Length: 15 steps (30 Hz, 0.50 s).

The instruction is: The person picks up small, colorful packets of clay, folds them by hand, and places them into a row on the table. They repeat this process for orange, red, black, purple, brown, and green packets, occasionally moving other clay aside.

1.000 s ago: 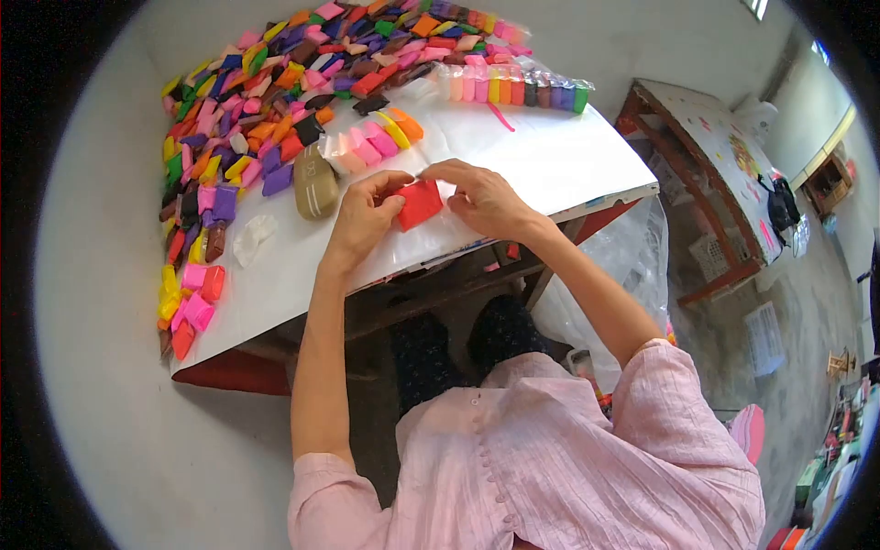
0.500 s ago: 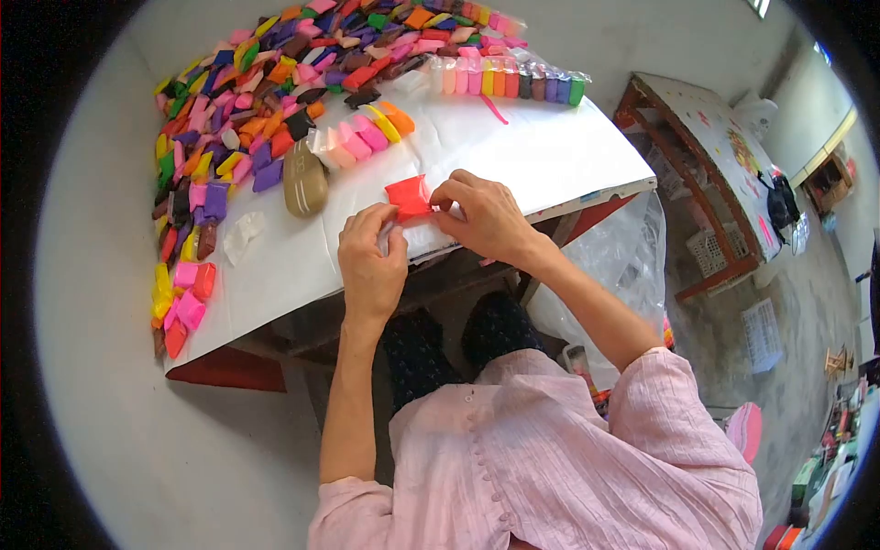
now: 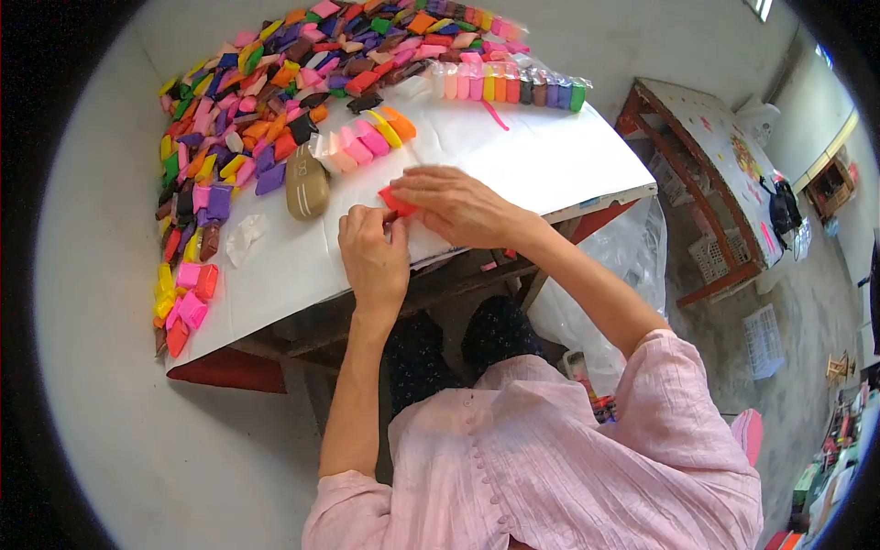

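Now covering most of the red packet (image 3: 390, 202), seen whole just before, with the right hand (image 3: 446, 203) almost flat, maybe pressing on the worktop (image 3: 550, 151). Half curling the left hand (image 3: 374, 246) at its seven o'clock edge. Too hidden to tell either grip.

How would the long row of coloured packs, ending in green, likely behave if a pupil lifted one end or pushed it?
The row would probably sag when lifted, since it looks like separate packs side by side. It may feel slippery, as its clear wrap shines. Pushed, it might slide or bend on the table.
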Available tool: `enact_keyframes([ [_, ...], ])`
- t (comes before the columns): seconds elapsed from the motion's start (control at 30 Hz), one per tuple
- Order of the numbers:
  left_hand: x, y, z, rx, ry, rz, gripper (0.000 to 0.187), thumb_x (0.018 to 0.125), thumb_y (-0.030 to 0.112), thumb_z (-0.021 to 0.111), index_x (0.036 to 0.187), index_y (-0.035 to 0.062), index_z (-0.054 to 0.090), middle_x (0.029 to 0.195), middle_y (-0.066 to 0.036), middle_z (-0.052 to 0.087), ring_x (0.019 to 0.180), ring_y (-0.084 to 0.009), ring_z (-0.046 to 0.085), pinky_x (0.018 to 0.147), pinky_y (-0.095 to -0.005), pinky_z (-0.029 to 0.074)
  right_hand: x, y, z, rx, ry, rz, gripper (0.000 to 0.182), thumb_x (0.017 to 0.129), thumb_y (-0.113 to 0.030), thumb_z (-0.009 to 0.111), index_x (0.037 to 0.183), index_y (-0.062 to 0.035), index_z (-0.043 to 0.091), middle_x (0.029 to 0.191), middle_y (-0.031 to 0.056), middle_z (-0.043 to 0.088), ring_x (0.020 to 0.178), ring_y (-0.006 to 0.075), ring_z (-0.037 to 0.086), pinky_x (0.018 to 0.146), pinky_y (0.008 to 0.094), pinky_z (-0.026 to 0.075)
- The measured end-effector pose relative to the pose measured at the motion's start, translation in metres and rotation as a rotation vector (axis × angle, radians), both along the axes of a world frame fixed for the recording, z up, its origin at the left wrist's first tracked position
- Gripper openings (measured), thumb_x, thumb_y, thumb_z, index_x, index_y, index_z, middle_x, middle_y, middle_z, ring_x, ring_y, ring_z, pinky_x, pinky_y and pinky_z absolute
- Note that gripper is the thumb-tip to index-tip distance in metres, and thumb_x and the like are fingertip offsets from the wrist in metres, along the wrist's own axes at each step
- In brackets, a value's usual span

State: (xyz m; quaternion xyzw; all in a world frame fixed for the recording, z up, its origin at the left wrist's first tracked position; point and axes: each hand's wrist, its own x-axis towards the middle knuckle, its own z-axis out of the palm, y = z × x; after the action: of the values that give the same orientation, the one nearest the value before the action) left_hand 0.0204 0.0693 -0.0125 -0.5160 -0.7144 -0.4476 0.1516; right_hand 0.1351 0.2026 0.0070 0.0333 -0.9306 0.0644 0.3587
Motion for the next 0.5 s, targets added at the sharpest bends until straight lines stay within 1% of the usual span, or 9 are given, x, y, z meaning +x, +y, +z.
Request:
enact_keyframes([
  [0.07,0.001,0.002,0.001,-0.008,0.013,0.026,0.011,0.079,0.01,0.068,0.084,0.0014,0.062,0.088,-0.011,0.056,0.086,-0.0302,0.053,0.08,-0.0419,0.042,-0.003,0.0,-0.011,-0.027,-0.065,0.034,0.048,0.081,-0.005,0.058,0.129,-0.0003,0.054,0.136,0.0149,0.053,0.122,0.0301,0.049,0.108,0.038,0.037],
  [0.17,0.003,0.002,0.0,-0.019,0.038,0.062,0.011,0.08,0.012,0.068,0.083,0.0029,0.062,0.087,-0.01,0.056,0.086,-0.0294,0.053,0.08,-0.0418,0.041,-0.002,-0.011,-0.003,0.113,-0.041,-0.055,0.045,0.079,-0.007,0.06,0.123,0.0013,0.056,0.124,0.0133,0.059,0.116,0.029,0.054,0.098,0.0366,0.042],
  [0.27,0.003,0.003,0.003,-0.037,0.041,0.082,0.011,0.08,0.012,0.068,0.083,0.0037,0.061,0.087,-0.009,0.056,0.086,-0.0292,0.053,0.079,-0.0418,0.041,0.004,-0.016,0.017,0.046,-0.321,-0.1,0.046,0.08,-0.01,0.061,0.124,0.0006,0.057,0.124,0.0128,0.059,0.118,0.0288,0.053,0.098,0.0354,0.041],
  [0.37,0.002,0.004,0.003,-0.072,0.05,0.093,0.01,0.08,0.01,0.067,0.083,0.0034,0.06,0.087,-0.01,0.055,0.087,-0.0295,0.053,0.079,-0.0419,0.041,0.005,-0.007,0.035,0.004,-0.417,-0.103,0.049,0.083,-0.012,0.057,0.131,0.0009,0.053,0.133,0.0128,0.055,0.12,0.029,0.05,0.102,0.0389,0.039],
  [0.4,0.002,0.004,0.001,-0.07,0.064,0.091,0.01,0.08,0.01,0.066,0.083,0.0029,0.059,0.088,-0.01,0.054,0.087,-0.0297,0.052,0.079,-0.0419,0.041,0.001,0.006,0.016,0.147,-0.209,-0.023,0.049,0.085,-0.016,0.058,0.131,-0.0002,0.053,0.133,0.012,0.055,0.116,0.0282,0.051,0.102,0.0401,0.038],
  [0.5,0.001,0.003,-0.001,-0.048,0.096,0.083,0.008,0.081,0.006,0.064,0.084,0.0008,0.058,0.089,-0.012,0.053,0.088,-0.031,0.051,0.08,-0.0426,0.041,-0.005,0.009,-0.001,0.016,-0.148,0.043,0.052,0.085,-0.017,0.059,0.133,0.0006,0.051,0.135,0.012,0.054,0.114,0.0272,0.051,0.103,0.0402,0.037],
])
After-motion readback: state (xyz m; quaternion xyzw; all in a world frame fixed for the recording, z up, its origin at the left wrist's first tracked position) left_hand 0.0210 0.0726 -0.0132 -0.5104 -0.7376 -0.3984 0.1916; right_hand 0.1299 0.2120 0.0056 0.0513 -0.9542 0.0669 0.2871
